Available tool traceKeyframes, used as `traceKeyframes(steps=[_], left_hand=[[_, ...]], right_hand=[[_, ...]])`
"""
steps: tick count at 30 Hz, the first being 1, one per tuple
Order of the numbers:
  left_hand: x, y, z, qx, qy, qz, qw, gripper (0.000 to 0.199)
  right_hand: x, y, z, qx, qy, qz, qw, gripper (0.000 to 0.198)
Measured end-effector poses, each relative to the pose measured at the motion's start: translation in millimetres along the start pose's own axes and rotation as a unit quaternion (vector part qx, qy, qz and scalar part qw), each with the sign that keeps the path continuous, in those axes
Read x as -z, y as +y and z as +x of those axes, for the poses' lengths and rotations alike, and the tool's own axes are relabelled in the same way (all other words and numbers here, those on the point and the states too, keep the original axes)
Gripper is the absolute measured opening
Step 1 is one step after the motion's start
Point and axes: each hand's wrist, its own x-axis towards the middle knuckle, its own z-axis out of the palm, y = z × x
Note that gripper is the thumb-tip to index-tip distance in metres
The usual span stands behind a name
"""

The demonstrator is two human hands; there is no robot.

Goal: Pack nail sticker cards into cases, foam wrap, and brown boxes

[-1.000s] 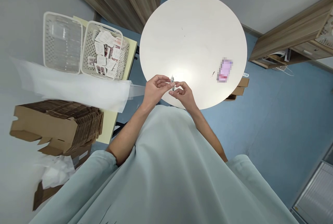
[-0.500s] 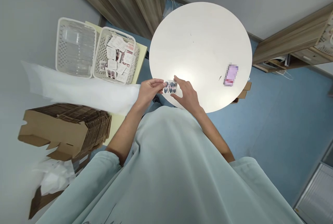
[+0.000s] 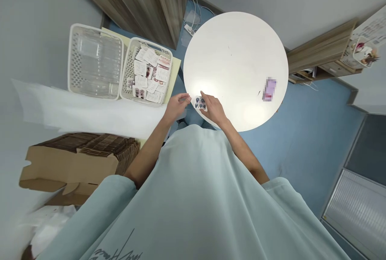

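A small pack of press-on nails [image 3: 200, 103], dark blue and pale ones in rows, is held over the near edge of the round table. My right hand [image 3: 214, 108] grips it from the right, with thumb and fingers at its edges. Just left of the pack, my left hand [image 3: 176, 108] has its thumb and fingertips pinched together. Whether anything thin or clear lies between those fingertips is too small to make out.
The white round table [image 3: 235, 54] carries a blurred purple item [image 3: 269, 89]. To the left stand a basket of carded nail sets [image 3: 128, 67], a basket of clear plastic cases [image 3: 72, 60], white sheeting [image 3: 90, 111] and stacked cardboard boxes [image 3: 69, 167]. A power strip [image 3: 189, 29] lies behind the table.
My left hand has let go of the press-on nail pack and moved slightly left of it. The pack now sits in my right hand alone. The view has shifted a little.
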Motion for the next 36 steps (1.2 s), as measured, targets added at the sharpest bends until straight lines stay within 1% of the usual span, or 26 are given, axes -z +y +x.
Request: traceKeyframes(steps=[4,6,9,13,15,17,20,22,26,28,30,33,36], left_hand=[[31,-11,3,0.001,0.004,0.001,1.000,0.056],[47,-15,3,0.003,0.011,-0.004,1.000,0.055],[69,-19,2,-0.003,0.025,-0.010,1.000,0.051],[98,-17,0,-0.001,0.049,-0.020,0.999,0.046],[114,-14,0,0.000,0.064,-0.020,0.998,0.043],[133,-12,1,-0.013,0.083,-0.018,0.996,0.042],[165,-14,5,-0.039,0.130,-0.009,0.991,0.039],[190,-20,10,-0.040,0.169,0.007,0.985,0.039],[240,-41,26,-0.029,0.244,0.067,0.967,0.044],[261,-53,36,-0.035,0.259,0.087,0.961,0.050],[279,-61,50,-0.058,0.260,0.096,0.959,0.055],[298,-60,78,-0.105,0.260,0.101,0.955,0.059],[310,-44,111,-0.130,0.257,0.120,0.950,0.068]], right_hand=[[-13,6,10,-0.063,-0.021,-0.026,0.997,0.095],[-15,5,13,-0.087,-0.017,-0.030,0.996,0.100],[-11,-3,18,-0.103,0.001,-0.032,0.994,0.104],[-2,-27,33,-0.094,0.017,-0.038,0.995,0.102],[2,-42,43,-0.078,0.023,-0.038,0.996,0.100],[5,-58,55,-0.059,0.030,-0.036,0.997,0.099],[7,-85,74,-0.027,0.037,-0.027,0.999,0.097],[8,-103,85,-0.009,0.037,-0.021,0.999,0.097],[9,-136,102,0.020,0.031,-0.013,0.999,0.095],[9,-148,107,0.030,0.032,-0.011,0.999,0.093],[7,-156,108,0.037,0.035,-0.011,0.999,0.093],[3,-166,106,0.038,0.035,-0.013,0.999,0.094],[-1,-173,101,0.032,0.035,-0.014,0.999,0.095]])
